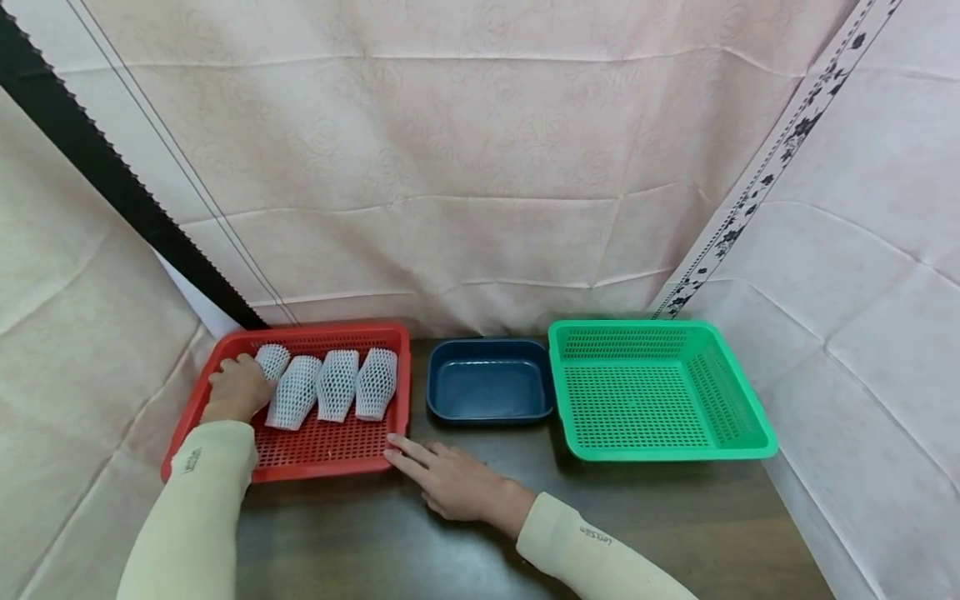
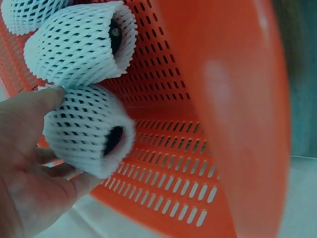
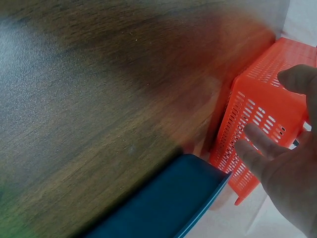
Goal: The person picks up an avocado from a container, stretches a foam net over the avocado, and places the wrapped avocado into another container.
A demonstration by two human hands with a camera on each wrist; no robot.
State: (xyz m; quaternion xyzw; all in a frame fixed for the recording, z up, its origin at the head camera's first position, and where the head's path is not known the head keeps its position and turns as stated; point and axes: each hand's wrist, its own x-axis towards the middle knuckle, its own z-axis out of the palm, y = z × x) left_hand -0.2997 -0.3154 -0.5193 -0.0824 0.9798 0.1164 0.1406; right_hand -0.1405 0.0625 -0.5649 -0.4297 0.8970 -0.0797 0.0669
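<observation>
Several white foam fruit nets stand in a row in the red basket (image 1: 322,472), three of them, (image 1: 294,393) (image 1: 337,385) (image 1: 377,383), to the right of the one at my left hand (image 1: 238,388). That hand grips the leftmost netted fruit (image 2: 81,126), thumb on its upper side and fingers curled beneath. Something dark shows through the net's open end; most of it is hidden. My right hand (image 1: 459,485) reaches to the basket's near right corner, its fingers extended, fingertips at the rim.
A dark blue tray (image 1: 491,414) sits to the right of the red basket. Farther right is a green basket (image 1: 667,455), with its near left edge close to the tray. Pale cloth (image 1: 480,167) hangs behind and at both sides of the brown wooden table (image 1: 360,542).
</observation>
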